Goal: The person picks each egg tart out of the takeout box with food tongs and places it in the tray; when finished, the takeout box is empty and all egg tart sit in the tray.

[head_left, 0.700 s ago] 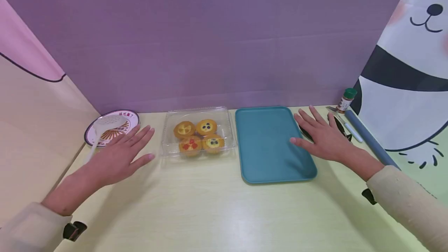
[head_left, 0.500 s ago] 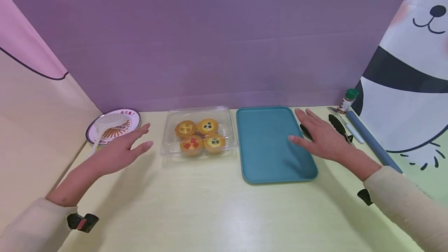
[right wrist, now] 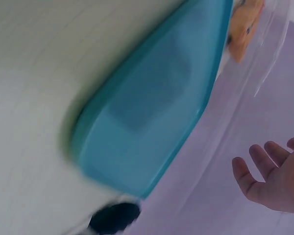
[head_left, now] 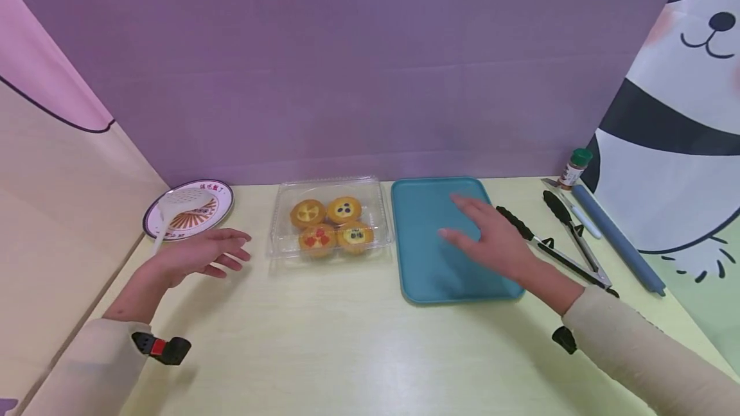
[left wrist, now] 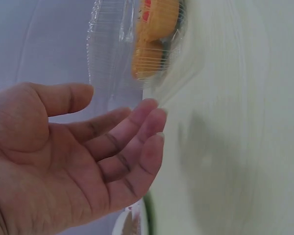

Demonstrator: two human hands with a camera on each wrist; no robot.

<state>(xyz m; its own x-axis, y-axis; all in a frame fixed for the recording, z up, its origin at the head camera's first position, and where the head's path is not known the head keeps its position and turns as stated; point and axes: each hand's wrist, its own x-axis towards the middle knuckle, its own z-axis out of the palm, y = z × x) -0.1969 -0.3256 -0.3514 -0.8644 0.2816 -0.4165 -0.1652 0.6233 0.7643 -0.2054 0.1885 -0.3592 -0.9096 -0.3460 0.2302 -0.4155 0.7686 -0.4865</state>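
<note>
My left hand (head_left: 199, 255) hovers between the plate and the clear plastic box, its fingers loosely bent around nothing; the left wrist view shows the palm with bare fingers (left wrist: 132, 142). Close to its fingertips stands the clear plastic box (head_left: 378, 210), holding several round tarts (head_left: 317, 238) with different toppings. Over the blue tray (head_left: 424, 275) my right hand (head_left: 491, 239) is held up, thumb and fingers spread and holding nothing. The tray lies flat to the right of the box; the right wrist view shows its rim (right wrist: 191, 127) apart from the hand.
At the far left a white slotted ladle (head_left: 185, 199) lies on a patterned plate (head_left: 222, 210). To the right are black-tipped tongs (head_left: 584, 252), a small knife (head_left: 586, 220), a blue-grey roll (head_left: 618, 239) and a green-capped jar (head_left: 572, 169). A purple cloth (head_left: 370, 69) hangs behind.
My right hand has moved left from the tray's right edge to over the tray, uncovering the tongs. My left hand has turned, and its fingers now bend loosely.
</note>
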